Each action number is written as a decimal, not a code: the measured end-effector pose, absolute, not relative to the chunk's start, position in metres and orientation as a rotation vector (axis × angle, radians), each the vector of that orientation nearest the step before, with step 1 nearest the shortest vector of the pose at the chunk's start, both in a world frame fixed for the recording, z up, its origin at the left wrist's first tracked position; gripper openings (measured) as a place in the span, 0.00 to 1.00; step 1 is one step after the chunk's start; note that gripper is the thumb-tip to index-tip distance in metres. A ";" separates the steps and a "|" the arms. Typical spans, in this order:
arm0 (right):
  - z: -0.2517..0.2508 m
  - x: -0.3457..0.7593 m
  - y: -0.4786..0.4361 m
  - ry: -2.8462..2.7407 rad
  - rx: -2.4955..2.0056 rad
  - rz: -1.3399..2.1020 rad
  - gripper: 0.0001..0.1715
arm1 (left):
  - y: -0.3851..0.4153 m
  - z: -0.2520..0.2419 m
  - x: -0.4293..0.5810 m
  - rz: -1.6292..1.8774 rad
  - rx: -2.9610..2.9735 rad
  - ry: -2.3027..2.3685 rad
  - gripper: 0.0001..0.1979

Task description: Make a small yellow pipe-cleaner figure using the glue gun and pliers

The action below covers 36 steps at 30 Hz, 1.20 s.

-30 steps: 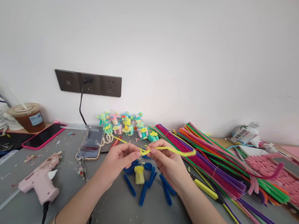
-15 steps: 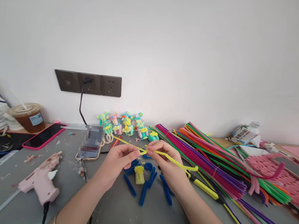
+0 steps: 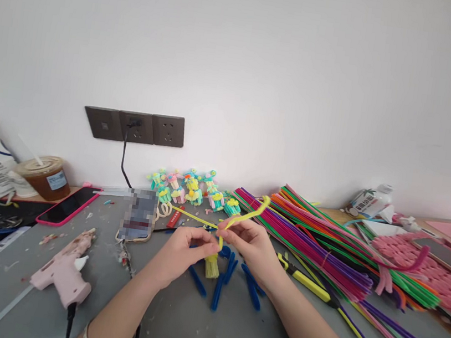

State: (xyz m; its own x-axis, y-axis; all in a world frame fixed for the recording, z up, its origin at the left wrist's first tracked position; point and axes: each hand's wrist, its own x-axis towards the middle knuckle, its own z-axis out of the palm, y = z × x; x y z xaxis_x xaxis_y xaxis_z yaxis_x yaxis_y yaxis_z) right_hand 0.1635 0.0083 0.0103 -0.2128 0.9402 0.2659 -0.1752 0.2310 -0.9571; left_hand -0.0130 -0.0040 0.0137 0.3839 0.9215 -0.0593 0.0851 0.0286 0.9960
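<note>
Head view: left hand (image 3: pixel 184 250) & right hand (image 3: pixel 254 248) meet above the ctr of the grey table (image 3: pixel 186 331), both pinched shut on one yellow pipe cleaner (image 3: pixel 244 215). Left thumb & fingertips clamp it at the bend, right fingers grip it just beside, hands nearly touching. One end of the stem runs back-left, low over the table; the other arcs up & right w/ a hooked tip, in front of the big multicolour pipe cleaner pile (image 3: pixel 316 243). Directly under the hands: a small yellow bundle (image 3: pixel 211 268) lying among blue bent pieces (image 3: pixel 217 291) on the table. Right of those, a yellow-handled tool (image 3: pixel 309 286) lies at the pile's edge. Front left: pink glue gun (image 3: pixel 63 275), cord toward the near edge. Back left: phone in pink case (image 3: pixel 67 205), flat, screen up, near an iced drink cup (image 3: pixel 43 177) w/ straw. By the wall, a row of small finished figures (image 3: pixel 193 187) under the wall sockets (image 3: pixel 134 126), one plug in. Far right: pink foam pieces (image 3: pixel 425 270), and a bottle (image 3: pixel 370 200) lying on its side.
</note>
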 end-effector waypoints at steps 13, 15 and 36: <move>0.008 0.162 0.007 -1.453 -0.727 1.022 0.10 | -0.001 0.016 -0.011 1.077 0.885 0.913 0.20; 0.008 0.162 0.007 -1.491 -0.722 1.023 0.10 | -0.001 0.017 -0.011 1.080 0.885 0.908 0.20; 0.015 0.168 0.005 -1.604 -0.671 0.875 0.06 | -0.007 0.021 -0.010 0.949 1.074 0.900 0.19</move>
